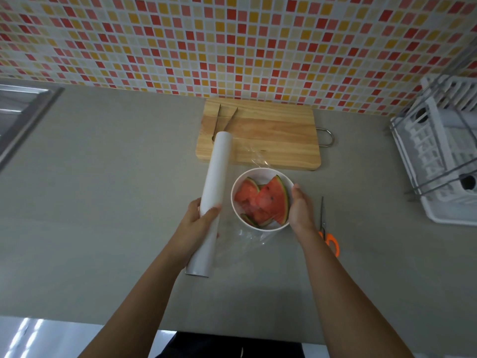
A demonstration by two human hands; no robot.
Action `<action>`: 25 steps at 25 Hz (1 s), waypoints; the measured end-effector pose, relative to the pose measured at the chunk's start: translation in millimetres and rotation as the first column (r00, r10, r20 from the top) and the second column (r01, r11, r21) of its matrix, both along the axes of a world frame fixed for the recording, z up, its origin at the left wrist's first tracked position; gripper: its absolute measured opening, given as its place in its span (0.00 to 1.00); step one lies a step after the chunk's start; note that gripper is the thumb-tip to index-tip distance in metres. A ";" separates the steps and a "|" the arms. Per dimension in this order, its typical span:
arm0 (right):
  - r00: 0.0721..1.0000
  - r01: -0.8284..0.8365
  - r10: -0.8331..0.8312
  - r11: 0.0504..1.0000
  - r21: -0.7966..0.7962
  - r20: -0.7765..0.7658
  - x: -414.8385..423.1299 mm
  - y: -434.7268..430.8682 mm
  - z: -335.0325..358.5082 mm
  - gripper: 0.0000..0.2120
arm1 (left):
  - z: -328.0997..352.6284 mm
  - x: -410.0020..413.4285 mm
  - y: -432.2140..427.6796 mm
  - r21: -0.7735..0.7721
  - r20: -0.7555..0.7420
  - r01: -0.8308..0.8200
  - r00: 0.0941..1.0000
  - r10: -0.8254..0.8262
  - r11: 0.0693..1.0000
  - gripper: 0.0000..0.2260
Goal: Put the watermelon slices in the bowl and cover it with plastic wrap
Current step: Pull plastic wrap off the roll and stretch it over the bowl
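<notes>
A white bowl [258,174] stands on the grey counter and holds several red watermelon slices [265,202] with green rind. Clear plastic film [254,237] lies over the bowl, with loose ends showing at its near and far sides. My left hand [198,218] grips the long white roll of plastic wrap [215,182], which lies slanted just left of the bowl. My right hand [300,209] presses flat against the bowl's right side, fingers together.
A wooden cutting board [273,133] with metal tongs [223,120] sits behind the bowl. Orange-handled scissors [326,228] lie right of my right hand. A white dish rack [438,156] stands at the far right, a steel sink [20,112] at the far left.
</notes>
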State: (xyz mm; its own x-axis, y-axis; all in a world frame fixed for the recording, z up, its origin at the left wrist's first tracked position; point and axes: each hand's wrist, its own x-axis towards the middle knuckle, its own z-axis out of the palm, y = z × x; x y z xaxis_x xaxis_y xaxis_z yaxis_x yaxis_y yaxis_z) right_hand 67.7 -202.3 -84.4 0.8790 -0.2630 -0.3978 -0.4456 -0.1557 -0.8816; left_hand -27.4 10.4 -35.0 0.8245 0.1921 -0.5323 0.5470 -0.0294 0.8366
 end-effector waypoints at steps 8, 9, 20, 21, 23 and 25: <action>1.000 -0.008 0.008 1.000 -0.025 0.013 0.3 -1.1 -0.6 0.21 | 1.2 -11.9 7.2 0.130 -0.020 0.061 0.998 -0.059 0.990 0.16; 1.000 -0.007 0.008 1.000 -0.029 0.024 0.3 -1.3 0.0 0.21 | -0.9 -13.2 3.7 0.139 -0.008 0.051 0.999 -0.051 0.989 0.14; 0.999 -0.023 0.023 0.999 -0.030 0.023 -0.5 0.9 5.0 0.23 | -3.9 -22.6 0.7 0.045 -0.067 -0.071 0.995 0.074 0.996 0.16; 0.999 -0.021 0.022 0.999 -0.029 0.025 -0.8 1.0 5.3 0.23 | -3.6 -25.6 4.4 -0.043 -0.077 -0.061 0.995 0.058 0.997 0.17; 0.999 -0.012 0.013 1.000 -0.025 0.036 -1.2 1.4 6.5 0.22 | -3.5 -33.0 12.1 -0.151 -0.070 -0.008 0.998 -0.003 0.989 0.19; 0.999 -0.007 0.008 1.000 -0.024 0.040 -1.4 1.6 7.8 0.21 | -5.7 -39.9 13.9 -0.134 -0.042 0.027 0.999 -0.033 0.991 0.17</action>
